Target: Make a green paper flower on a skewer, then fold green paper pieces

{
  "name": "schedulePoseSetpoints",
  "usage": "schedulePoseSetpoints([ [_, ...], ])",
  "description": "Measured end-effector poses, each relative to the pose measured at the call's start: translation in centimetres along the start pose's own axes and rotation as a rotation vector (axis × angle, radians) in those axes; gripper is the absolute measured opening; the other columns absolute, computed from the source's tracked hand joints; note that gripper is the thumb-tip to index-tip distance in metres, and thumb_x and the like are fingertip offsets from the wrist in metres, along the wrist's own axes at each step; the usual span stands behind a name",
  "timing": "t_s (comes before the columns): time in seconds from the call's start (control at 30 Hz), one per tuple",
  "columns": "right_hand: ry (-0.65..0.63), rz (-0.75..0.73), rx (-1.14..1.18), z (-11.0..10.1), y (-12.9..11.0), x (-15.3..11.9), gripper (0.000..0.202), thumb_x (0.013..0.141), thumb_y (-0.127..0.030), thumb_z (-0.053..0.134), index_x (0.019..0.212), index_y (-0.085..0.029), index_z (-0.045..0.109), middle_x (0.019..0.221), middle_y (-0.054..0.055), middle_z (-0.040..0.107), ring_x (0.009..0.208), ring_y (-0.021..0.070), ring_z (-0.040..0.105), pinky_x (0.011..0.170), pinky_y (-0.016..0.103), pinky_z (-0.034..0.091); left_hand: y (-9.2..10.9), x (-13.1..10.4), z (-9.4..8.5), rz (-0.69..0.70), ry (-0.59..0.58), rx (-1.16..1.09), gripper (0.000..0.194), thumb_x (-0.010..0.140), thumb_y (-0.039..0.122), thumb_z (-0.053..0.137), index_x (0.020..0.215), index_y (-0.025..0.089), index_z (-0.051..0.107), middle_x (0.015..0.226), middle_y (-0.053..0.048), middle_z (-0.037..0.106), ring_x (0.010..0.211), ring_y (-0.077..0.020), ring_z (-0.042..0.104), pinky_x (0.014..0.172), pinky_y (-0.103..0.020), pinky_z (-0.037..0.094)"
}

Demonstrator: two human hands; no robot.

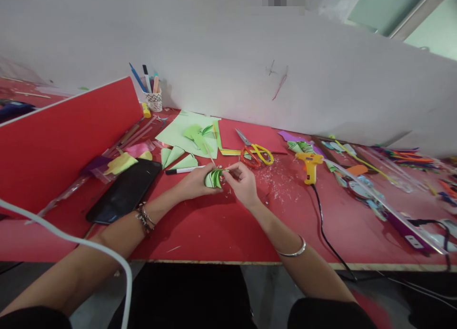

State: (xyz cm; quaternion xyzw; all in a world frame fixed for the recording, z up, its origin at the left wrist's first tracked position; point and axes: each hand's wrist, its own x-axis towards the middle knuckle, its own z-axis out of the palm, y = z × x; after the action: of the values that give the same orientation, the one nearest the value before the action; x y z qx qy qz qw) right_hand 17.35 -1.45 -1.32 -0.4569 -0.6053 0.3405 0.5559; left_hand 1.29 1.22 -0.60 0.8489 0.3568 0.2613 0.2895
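Note:
Above the red table (221, 234), my left hand (196, 183) is closed round a folded green paper piece (213, 178) with dark lines. My right hand (242, 181) pinches at the right edge of that piece, its thumb and forefinger together. A black and white marker (182, 170) lies just left of my left hand, below pale green paper cut-outs (172, 156). Beyond my hands are scissors (256, 150) with red and yellow handles, next to a stack of coloured sheets (250, 136).
A black phone (126, 191) lies at the left, near a red board (71, 138). To the right are a yellow glue gun (310, 167) with a black cord and a purple power strip (405, 231). A pen cup (153, 101) stands by the wall. A white cable (89, 242) crosses the lower left.

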Motion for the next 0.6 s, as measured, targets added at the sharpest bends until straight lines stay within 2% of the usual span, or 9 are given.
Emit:
schedulePoseSetpoints([
  [0.17, -0.038, -0.053, -0.067, -0.17, 0.21, -0.06, 0.016, 0.072, -0.032, 0.057, 0.075, -0.018, 0.051, 0.067, 0.000, 0.059, 0.061, 0.0126, 0.059, 0.059, 0.026, 0.048, -0.15, 0.08, -0.20, -0.003, -0.018, -0.018, 0.043, 0.064, 0.042, 0.063, 0.095, 0.015, 0.051, 0.085, -0.003, 0.060, 0.076, -0.0176, 0.055, 0.068, -0.026, 0.041],
  [0.37, -0.131, -0.187, -0.139, -0.21, 0.17, -0.05, 0.009, 0.074, -0.024, 0.053, 0.080, -0.019, 0.054, 0.076, 0.001, 0.058, 0.066, 0.0117, 0.058, 0.062, 0.025, 0.048, -0.12, 0.03, -0.25, -0.054, -0.094, -0.113, 0.044, 0.068, 0.039, 0.061, 0.102, 0.012, 0.054, 0.060, 0.002, 0.062, 0.059, -0.0152, 0.058, 0.064, -0.026, 0.042],
  [0.53, -0.235, -0.222, -0.122, -0.15, -0.16, -0.10, 0.016, 0.076, -0.021, 0.052, 0.091, -0.023, 0.056, 0.087, 0.002, 0.055, 0.075, 0.0123, 0.056, 0.066, 0.026, 0.049, -0.28, 0.02, -0.15, -0.011, -0.094, -0.176, 0.040, 0.069, 0.036, 0.061, 0.102, 0.014, 0.056, 0.075, -0.001, 0.065, 0.055, -0.0119, 0.057, 0.060, -0.024, 0.042],
  [0.6, -0.258, -0.202, -0.093, -0.16, -0.13, -0.14, 0.018, 0.076, -0.022, 0.054, 0.093, -0.023, 0.056, 0.090, 0.002, 0.053, 0.076, 0.0119, 0.056, 0.067, 0.025, 0.049, -0.33, 0.01, -0.11, -0.020, -0.110, -0.186, 0.040, 0.069, 0.036, 0.061, 0.102, 0.013, 0.056, 0.073, -0.001, 0.064, 0.052, -0.0109, 0.055, 0.056, -0.023, 0.041],
])
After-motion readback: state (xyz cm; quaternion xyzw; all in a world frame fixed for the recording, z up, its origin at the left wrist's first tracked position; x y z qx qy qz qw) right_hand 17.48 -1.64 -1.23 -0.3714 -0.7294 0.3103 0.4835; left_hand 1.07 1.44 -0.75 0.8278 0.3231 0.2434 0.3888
